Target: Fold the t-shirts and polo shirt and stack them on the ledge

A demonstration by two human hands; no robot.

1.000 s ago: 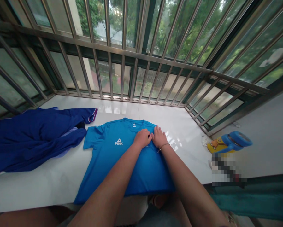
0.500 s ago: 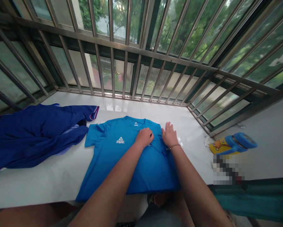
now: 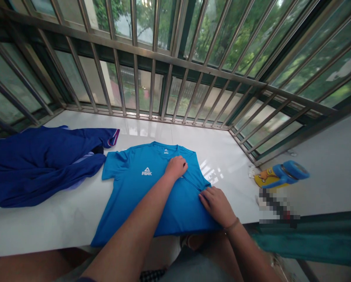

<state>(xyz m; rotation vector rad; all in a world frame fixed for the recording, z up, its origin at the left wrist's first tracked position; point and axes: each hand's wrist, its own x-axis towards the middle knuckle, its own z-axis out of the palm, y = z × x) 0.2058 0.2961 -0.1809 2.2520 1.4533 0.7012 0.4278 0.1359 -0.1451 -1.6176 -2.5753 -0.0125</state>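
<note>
A bright blue short-sleeved T-shirt (image 3: 137, 199) with a white PEAK logo lies spread on the white ledge, its collar pointing away from me. The sleeve on its left sticks out flat, while its right side is folded inward. My left hand (image 3: 177, 167) is closed and rests on the upper right chest, near the fold line; its fingertips are mostly hidden. At the shirt's right edge, lower down, my right hand (image 3: 218, 203) has its fingers bent and pressed together on the folded cloth. A thin band circles the right wrist.
A heap of dark blue clothing (image 3: 46, 168) lies on the ledge (image 3: 60, 227) to the left. A blue and yellow bottle (image 3: 281, 174) stands at the right by the wall, beside a blurred-out item. Metal window bars (image 3: 169, 58) enclose the far side.
My right hand has come down and toward me from the shoulder to the shirt's right edge, its outstretched fingers now bent onto the cloth. The left hand stays on the chest.
</note>
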